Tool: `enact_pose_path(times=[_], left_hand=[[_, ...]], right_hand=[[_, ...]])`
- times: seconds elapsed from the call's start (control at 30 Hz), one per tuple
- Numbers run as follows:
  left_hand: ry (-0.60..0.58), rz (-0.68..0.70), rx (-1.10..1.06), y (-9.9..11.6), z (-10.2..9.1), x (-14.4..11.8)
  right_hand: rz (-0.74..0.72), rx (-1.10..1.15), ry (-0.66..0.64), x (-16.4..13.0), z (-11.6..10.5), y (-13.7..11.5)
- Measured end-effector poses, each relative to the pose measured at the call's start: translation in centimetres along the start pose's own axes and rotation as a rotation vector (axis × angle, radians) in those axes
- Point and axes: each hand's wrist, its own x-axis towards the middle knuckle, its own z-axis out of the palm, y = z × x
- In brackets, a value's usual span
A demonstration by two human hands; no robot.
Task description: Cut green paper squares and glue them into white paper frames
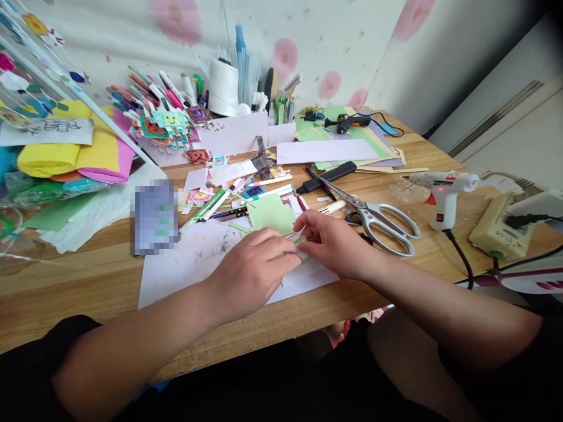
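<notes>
1. Near the front edge of the wooden table [65, 281], the left hand [253, 269] and the right hand [336, 243] meet over a white sheet of paper [185, 264] that lies flat on the surface.
2. Both hands pinch a thin pale green paper strip [300, 240] between their fingertips, the left closing on it from one side and the right from the other; the strip sits just above the white sheet.
3. Just beyond the hands lies a light green paper piece [270, 214], partly on the white sheet.
4. Beside the right hand, towards the right edge, large scissors [373, 217] lie on the table with their grey handles near the hand and the blades pointing to the far side.
5. Further to the right stands a white glue gun [442, 190], its black cord trailing towards the front edge.
6. Left of the green piece, several pens and markers [229, 199] lie scattered mid-table.
7. Near the left edge lie yellow and pink paper rolls [74, 155].
8. At the far edge a white box [237, 132] holds a spool of white thread [223, 88], pens and tools.
9. At the far right corner, coloured paper sheets [334, 149] lie in a loose stack.
</notes>
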Motion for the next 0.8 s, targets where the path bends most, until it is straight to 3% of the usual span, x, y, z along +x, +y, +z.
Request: enact_pose_path(times=[0.23,0.43,0.53,0.67,0.8], left_hand=[[-0.252,-0.087,0.035,0.1,1.3,0.0],[-0.34,-0.174,0.139,0.4,0.8,2.4],[-0.356,-0.15,0.208,0.7,0.9,3.6],[-0.327,-0.16,0.283,1.2,1.6,4.2],[-0.288,-0.164,0.32,1.4,2.5,3.7]], right_hand=[[-0.031,-0.305,0.046,-0.6,-0.2,-0.3],[0.041,-0.451,0.21,-2.7,-6.6,0.9],[0.134,-0.54,0.186,-5.0,-9.7,1.8],[0.222,-0.615,0.158,-8.6,-11.8,3.0],[0.354,-0.716,0.377,-10.7,-13.7,5.9]])
